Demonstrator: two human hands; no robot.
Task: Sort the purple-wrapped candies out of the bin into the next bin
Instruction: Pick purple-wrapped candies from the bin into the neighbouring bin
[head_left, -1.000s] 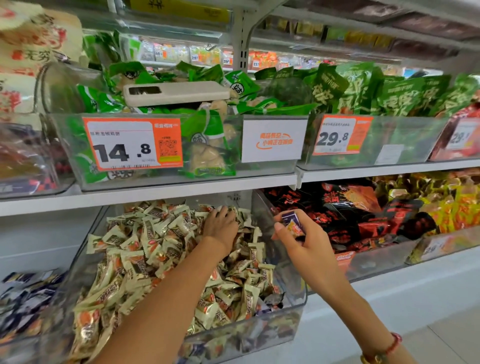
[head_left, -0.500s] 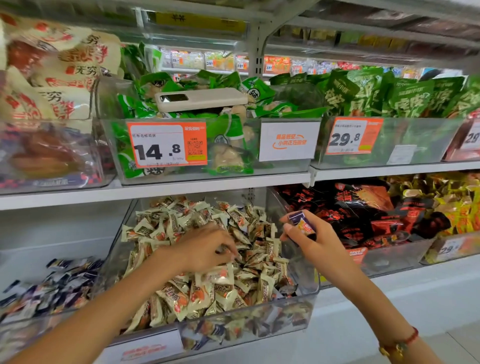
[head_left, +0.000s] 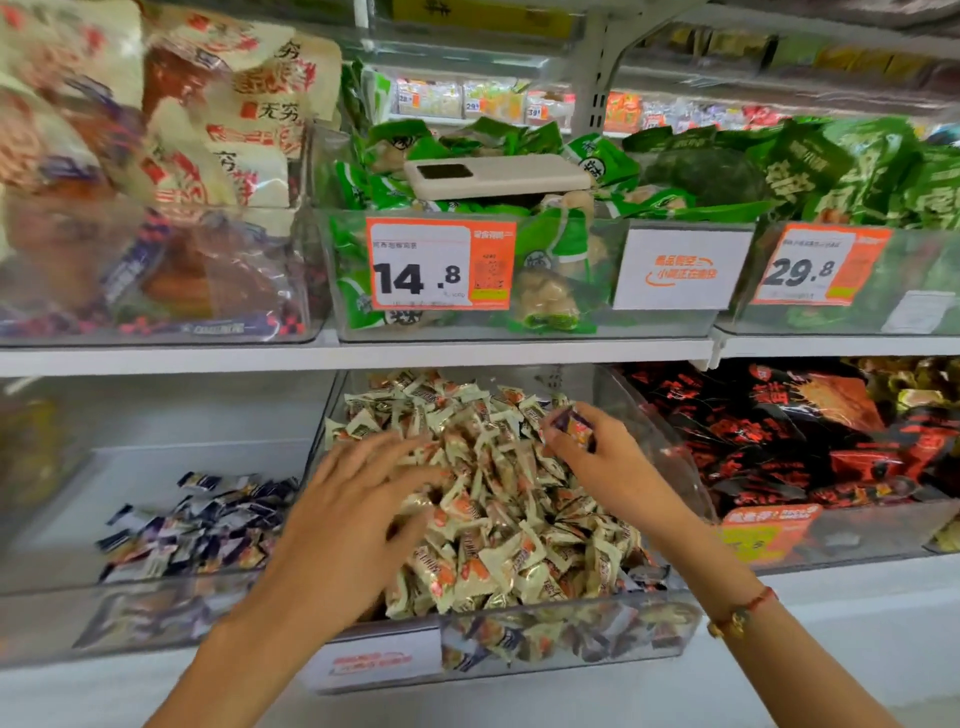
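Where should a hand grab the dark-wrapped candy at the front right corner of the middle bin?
Judging by its pose, pinch the purple candy by its upturned crimped end, coming from above. It lies wedged between the cream candies and the bin's front wall, so a side approach looks blocked. The blur hides its exact outline.

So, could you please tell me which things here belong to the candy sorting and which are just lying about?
Part of the job:
- right hand, pinching a purple-wrapped candy
- left hand, fingers spread over the cream-wrapped candies
- their clear bin
- next bin, with the purple pile

Just lying about:
- phone on the green packs
- price tag
- red-black packets
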